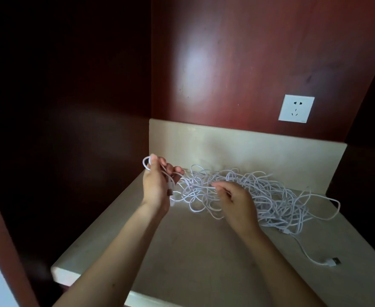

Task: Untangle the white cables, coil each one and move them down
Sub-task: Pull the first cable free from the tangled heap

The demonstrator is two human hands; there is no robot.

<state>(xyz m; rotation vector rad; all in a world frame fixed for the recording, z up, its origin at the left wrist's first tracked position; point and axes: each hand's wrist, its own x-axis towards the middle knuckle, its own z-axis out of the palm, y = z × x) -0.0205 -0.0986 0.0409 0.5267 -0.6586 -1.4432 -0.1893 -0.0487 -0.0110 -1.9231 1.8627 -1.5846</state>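
Back panel: dark red wood [248,63] behind and to the sides of the niche I am facing.
Countertop: pale beige stone [193,251] with a low upstand of the same stone [237,147] along the rear.
White cables: one loose, knotted heap [268,196] lying on the countertop close to the upstand, spreading from the middle to the right; many thin loops cross over each other.
My left hand: [157,185] raised at the heap's left end, fingers curled round a small loop of cable, a connector end [170,191] hanging by my palm.
My right hand: [235,202] over the heap's near edge, fingertips pinching a single strand.
Wall socket: white [296,108], on the back panel above the heap's right side.
Loose USB plug: [333,261] on a strand trailing out of the heap, lying on the countertop near its right front.
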